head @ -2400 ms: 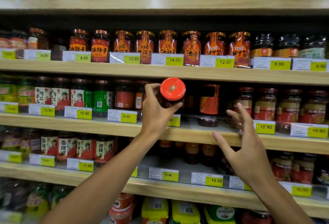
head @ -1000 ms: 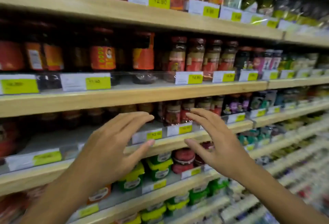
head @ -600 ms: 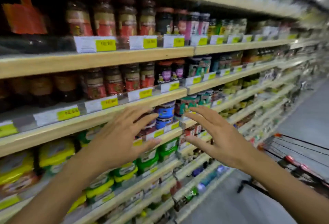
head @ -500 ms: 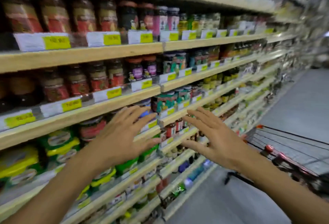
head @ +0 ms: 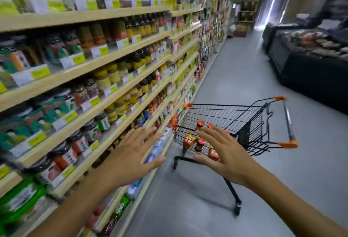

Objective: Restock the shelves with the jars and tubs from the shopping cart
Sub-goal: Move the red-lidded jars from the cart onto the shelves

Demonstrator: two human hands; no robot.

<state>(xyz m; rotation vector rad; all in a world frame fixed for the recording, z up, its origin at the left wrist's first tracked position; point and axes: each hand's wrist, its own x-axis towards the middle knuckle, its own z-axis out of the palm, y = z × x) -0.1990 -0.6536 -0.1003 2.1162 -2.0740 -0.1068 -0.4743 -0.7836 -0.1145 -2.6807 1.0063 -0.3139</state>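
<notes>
Running from nine o'clock toward twelve, long pale wooden shelves (head: 105, 61) carry blurred jars and bottles behind yellow price tags. At three o'clock of centre stands a black wire shopping cart with orange corners (head: 250, 122) on the grey floor (head: 235, 78), holding several red-lidded glass jars (head: 200, 143) in its basket. Both hands float in front, fingers spread and empty: the left hand (head: 130, 159) at six o'clock before the shelves, the right hand (head: 228, 156) overlapping the cart's near side.

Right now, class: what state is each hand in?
Left hand: open, fingers spread, holding nothing.
Right hand: open, fingers spread, holding nothing.
</notes>
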